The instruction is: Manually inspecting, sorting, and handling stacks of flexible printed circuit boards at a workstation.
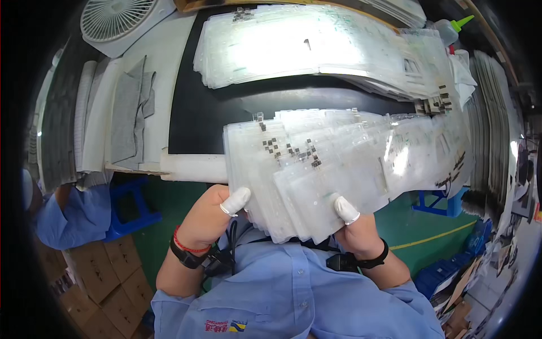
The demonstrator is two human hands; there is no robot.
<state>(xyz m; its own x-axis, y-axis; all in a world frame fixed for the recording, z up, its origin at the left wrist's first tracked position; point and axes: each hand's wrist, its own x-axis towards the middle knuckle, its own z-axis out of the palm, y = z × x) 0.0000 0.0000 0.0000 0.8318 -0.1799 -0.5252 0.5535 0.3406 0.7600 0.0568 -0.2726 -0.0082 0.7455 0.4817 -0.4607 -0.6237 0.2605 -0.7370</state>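
Both my hands grip the near edge of a fanned stack of translucent plastic sheets [339, 164] with small dark square marks. My left hand [212, 217] holds the stack's left corner, its thumb in a white finger cot lying on top. On the right, my right hand [359, 229] pinches the same edge, its thumb also in a white cot. The fingers beneath the sheets are hidden. The stack spreads away to the right over the table edge. Beyond it, a second pile of similar sheets [254, 51] lies on a black mat [189, 127].
A white fan [116, 22] and a grey cloth [130, 113] are at the left. A bottle with a green nozzle [449, 31] stands at the back right, near upright stacked sheets [491, 124]. Cardboard boxes [101, 271], blue stools [132, 209] and another person's sleeve [79, 217] are below.
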